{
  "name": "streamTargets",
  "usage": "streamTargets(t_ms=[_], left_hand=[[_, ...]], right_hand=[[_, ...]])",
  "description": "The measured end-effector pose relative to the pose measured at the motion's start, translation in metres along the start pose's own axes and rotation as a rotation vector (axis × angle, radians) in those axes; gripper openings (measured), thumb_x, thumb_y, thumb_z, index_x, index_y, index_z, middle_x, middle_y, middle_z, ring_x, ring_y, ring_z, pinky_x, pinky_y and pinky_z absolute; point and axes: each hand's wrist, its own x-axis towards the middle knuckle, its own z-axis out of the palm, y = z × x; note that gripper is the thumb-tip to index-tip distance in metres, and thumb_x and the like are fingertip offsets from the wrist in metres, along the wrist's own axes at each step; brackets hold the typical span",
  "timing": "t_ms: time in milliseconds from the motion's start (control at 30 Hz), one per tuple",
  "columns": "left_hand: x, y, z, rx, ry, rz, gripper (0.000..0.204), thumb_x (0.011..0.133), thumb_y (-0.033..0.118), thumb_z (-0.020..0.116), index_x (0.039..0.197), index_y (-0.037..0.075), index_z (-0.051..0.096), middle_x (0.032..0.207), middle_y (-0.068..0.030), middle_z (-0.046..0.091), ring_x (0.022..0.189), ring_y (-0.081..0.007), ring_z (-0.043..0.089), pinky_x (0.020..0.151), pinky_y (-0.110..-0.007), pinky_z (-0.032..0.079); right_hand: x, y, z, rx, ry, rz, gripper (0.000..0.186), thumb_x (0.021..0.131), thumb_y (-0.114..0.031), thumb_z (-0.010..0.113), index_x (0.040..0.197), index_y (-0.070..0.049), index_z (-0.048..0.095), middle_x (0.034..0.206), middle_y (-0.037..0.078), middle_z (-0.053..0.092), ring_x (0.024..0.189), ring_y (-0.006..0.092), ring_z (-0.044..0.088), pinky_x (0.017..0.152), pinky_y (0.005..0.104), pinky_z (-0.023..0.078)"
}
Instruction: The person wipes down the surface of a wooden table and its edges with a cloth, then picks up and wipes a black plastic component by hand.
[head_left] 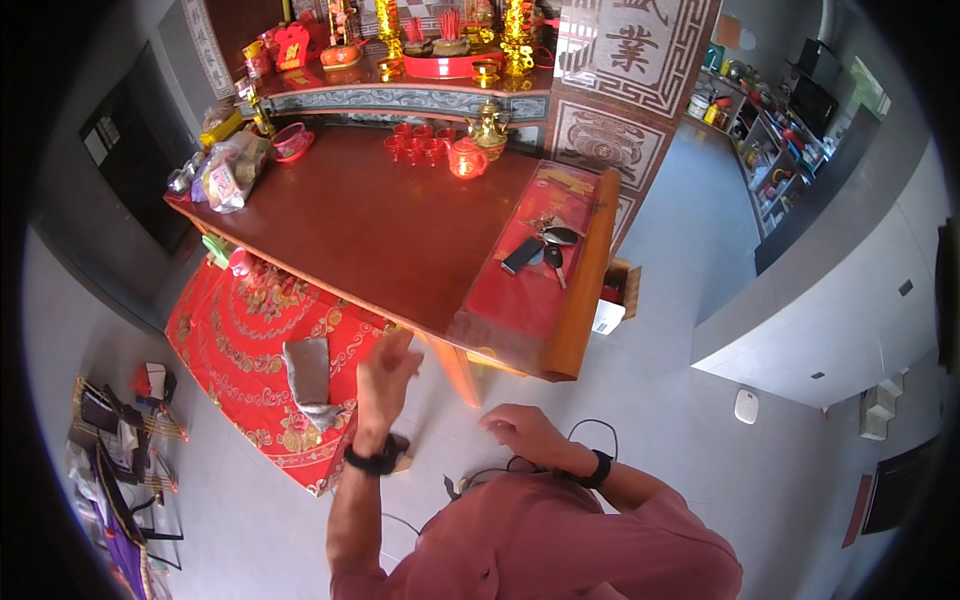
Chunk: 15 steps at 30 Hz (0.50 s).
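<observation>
My left hand (386,385) is raised in front of the near edge of the dark red table (340,220), fingers apart with nothing in them. My right hand (528,432) hangs lower, close to my body, its fingers loosely stretched out and empty. Just left of my left hand, a folded grey cloth (307,370) lies on a red patterned tablecloth (235,335) over a lower table. On the right end of the dark red table, several keys (555,255) and a dark oblong object (522,255) rest on a flat red sheet (545,205).
A red teapot (466,158), several small red cups (412,150) and a gold ewer (488,125) stand at the table's back. Plastic bags (232,170) lie at its left end. An orange-brown roll (585,290) runs along its right edge. A cardboard box (625,285) sits below.
</observation>
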Motion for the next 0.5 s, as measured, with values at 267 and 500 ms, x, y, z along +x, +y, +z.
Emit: streamTargets(t_ms=[267, 500], left_hand=[[0.114, 0.007, 0.050, 0.287, -0.026, 0.262, 0.024, 0.092, 0.013, 0.068, 0.112, 0.000, 0.073, 0.094, -0.0182, 0.076, 0.085, -0.0261, 0.075, 0.077, -0.035, 0.058], [0.125, 0.001, 0.069, 0.287, -0.055, 0.239, 0.024, 0.092, 0.012, 0.068, 0.113, 0.000, 0.073, 0.095, -0.0174, 0.076, 0.087, -0.0256, 0.075, 0.078, -0.034, 0.058]], right_hand=[[-0.001, 0.016, -0.025, -0.143, -0.126, 0.013, 0.019, 0.096, -0.014, 0.061, 0.108, -0.004, 0.071, 0.104, 0.014, 0.073, 0.095, 0.0333, 0.069, 0.084, 0.0396, 0.054], [0.000, 0.036, -0.029, -0.201, -0.178, -0.009, 0.021, 0.097, -0.017, 0.057, 0.108, -0.006, 0.070, 0.106, 0.013, 0.072, 0.097, 0.0341, 0.068, 0.085, 0.0418, 0.054]])
